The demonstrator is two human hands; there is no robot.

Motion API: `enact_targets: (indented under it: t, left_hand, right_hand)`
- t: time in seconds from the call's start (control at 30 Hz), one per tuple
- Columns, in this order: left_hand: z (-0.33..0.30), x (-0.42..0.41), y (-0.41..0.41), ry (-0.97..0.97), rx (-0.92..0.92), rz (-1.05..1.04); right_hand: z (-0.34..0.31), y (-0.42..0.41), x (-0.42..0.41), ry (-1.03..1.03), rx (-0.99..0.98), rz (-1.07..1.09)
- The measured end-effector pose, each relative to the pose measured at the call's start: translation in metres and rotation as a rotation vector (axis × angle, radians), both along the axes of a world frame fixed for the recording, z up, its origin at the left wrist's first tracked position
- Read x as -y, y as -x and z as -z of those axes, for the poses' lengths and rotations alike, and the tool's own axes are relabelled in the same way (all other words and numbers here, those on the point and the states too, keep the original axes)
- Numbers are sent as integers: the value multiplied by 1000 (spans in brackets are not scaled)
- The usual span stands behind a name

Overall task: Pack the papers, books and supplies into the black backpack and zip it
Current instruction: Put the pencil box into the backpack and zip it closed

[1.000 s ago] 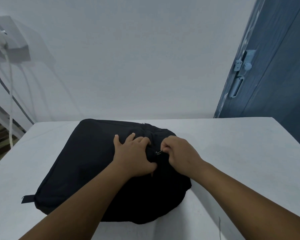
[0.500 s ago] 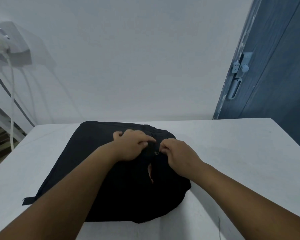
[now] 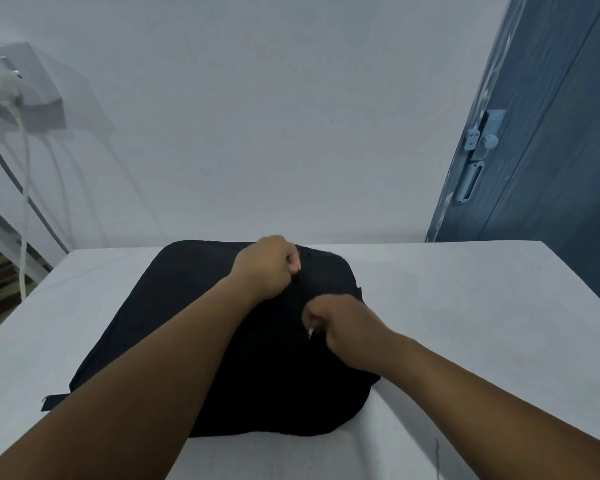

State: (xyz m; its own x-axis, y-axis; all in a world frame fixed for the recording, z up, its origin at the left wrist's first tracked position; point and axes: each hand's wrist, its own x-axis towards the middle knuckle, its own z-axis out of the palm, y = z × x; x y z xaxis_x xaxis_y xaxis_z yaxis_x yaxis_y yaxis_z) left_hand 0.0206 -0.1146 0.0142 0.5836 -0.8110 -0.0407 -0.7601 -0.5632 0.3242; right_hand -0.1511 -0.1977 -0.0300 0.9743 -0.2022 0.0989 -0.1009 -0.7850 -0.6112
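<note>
Zipping stage, I judge: left hand (image 3: 267, 268) grips black backpack (image 3: 174, 327) fabric, right hand (image 3: 347, 329) pinches zipper pull (image 3: 310, 332); next, draw it along.

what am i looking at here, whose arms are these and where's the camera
There is no machine here. The camera sits on a person's head and looks forward and down, so the two arms reaching in are their own. A black backpack lies flat on a white table. The left hand grips the fabric near the bag's far end. The right hand pinches a small metal zipper pull. Behind are a pale wall and a blue door.
</note>
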Motion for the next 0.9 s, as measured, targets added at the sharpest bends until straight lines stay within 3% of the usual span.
enact_targets:
  t: [0.2,0.33,0.43,0.57,0.67,0.77,0.9]
  left_hand:
    - [22,-7,-2,92,-50,21]
    - [35,-21,10,15,122,54]
    - [37,-33,20,-217,108,97]
    - [25,-38,22,-257,110,143]
    - [12,-29,0,-163,-37,87]
    - [11,-13,-30,85,-209,-57]
    - [26,16,-63,104,-117,-143]
  right_hand:
    - [0,23,3,-209,-176,-155]
    - [1,25,14,-260,-260,-214]
    - [6,10,34,-347,-155,-94]
    - [14,-27,65,-295,41,187]
    - [19,-61,83,-236,57,246]
    - [27,-95,97,-199,39,241]
    - [39,-141,115,-239,-82,166]
